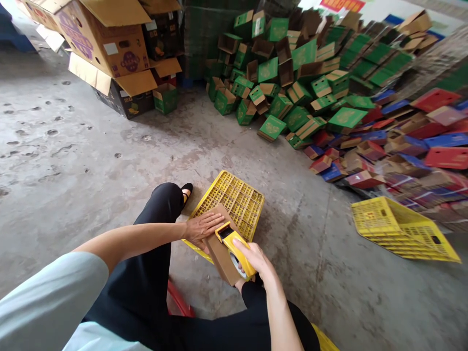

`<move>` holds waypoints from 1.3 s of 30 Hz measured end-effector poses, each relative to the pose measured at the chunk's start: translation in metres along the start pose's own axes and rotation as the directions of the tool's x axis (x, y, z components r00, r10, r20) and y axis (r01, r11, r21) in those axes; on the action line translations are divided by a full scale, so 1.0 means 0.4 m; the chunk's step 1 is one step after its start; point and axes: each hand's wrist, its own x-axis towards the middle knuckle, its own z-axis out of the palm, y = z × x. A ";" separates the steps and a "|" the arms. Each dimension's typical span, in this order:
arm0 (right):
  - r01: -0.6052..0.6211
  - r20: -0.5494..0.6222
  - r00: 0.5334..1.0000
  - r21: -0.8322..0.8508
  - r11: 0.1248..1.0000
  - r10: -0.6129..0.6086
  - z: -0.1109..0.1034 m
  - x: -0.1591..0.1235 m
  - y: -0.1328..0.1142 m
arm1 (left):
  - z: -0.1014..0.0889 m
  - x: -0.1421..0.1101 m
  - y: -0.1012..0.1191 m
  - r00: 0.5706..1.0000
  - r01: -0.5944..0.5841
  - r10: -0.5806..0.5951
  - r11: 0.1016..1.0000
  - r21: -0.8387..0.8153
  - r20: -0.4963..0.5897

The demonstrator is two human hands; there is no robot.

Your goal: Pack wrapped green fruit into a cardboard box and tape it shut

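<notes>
A brown cardboard box (222, 257) rests on an upturned yellow plastic crate (243, 197) between my knees. My left hand (202, 228) lies flat on the far part of the box, fingers stretched out and pressing on it. In my right hand (256, 256) is a yellow tape dispenser (234, 242), gripped from above, with a roll of tape showing at its near end. The dispenser's front end touches or hovers just over the box, beside my left fingertips; I cannot tell which.
Green cartons (272, 126) lie heaped ahead, with red and blue cartons (365, 178) to the right. Another yellow crate (402, 229) sits tipped on the concrete floor at right. Large open cardboard boxes (124, 51) are stacked at upper left. Part of a red stool (179, 297) shows beneath me.
</notes>
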 end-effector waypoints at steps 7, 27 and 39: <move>0.026 0.026 0.999 -0.013 1.000 -0.025 -0.011 0.000 0.016 | -0.002 0.016 -0.021 0.996 0.016 -0.016 1.000 -0.006 0.087; 0.025 0.013 1.000 0.018 1.000 -0.025 -0.025 -0.004 0.079 | 0.015 0.046 0.010 0.986 -0.031 0.024 0.999 0.038 0.165; 0.015 0.035 0.999 0.049 0.999 -0.017 -0.038 -0.042 0.109 | 0.010 0.049 -0.007 0.973 0.015 -0.022 0.999 0.031 0.228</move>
